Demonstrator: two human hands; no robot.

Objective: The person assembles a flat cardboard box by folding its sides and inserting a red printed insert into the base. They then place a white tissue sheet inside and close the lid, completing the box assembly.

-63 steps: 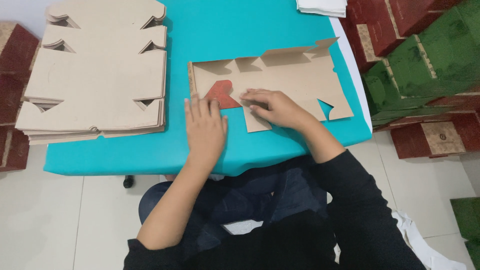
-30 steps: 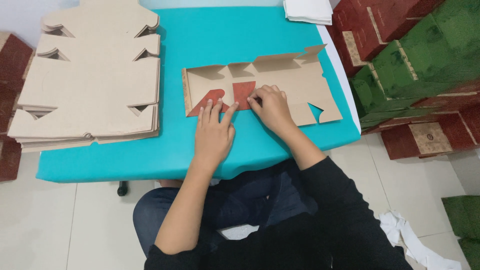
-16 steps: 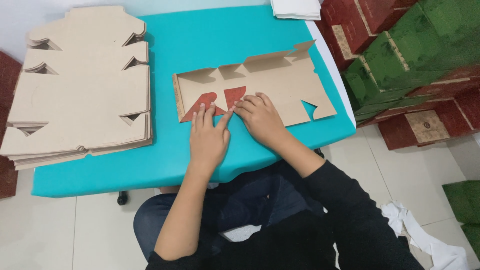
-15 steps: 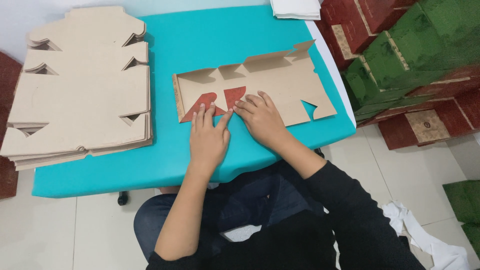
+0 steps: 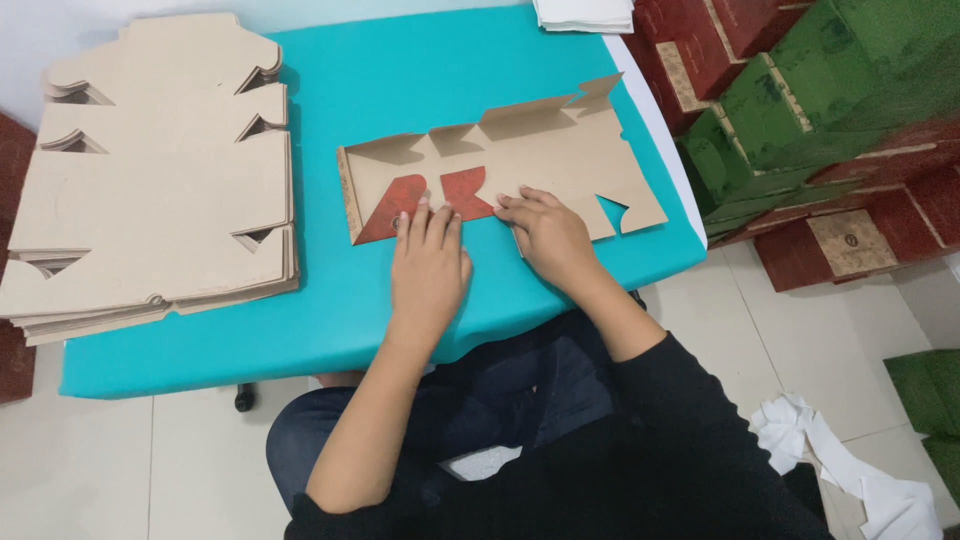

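Note:
A flat brown cardboard box blank (image 5: 545, 160) lies on the turquoise table (image 5: 400, 80), its far flaps creased upward. Two near flaps (image 5: 440, 195) are folded over and show their red printed side. My left hand (image 5: 428, 265) lies flat, fingers pressing the red flaps at the blank's near left edge. Beside it, my right hand (image 5: 545, 235) presses down on the blank's near edge, fingertips touching the right red flap. Neither hand grips anything.
A tall stack of flat brown box blanks (image 5: 150, 180) fills the table's left side. Finished red and green boxes (image 5: 820, 100) are piled at the right. White paper (image 5: 585, 12) lies at the far edge, white scraps (image 5: 840, 460) on the tiled floor.
A second red flap has been folded over next to the first. Both hands shifted slightly left along the blank's near edge, and the view moved so the blank sits more central.

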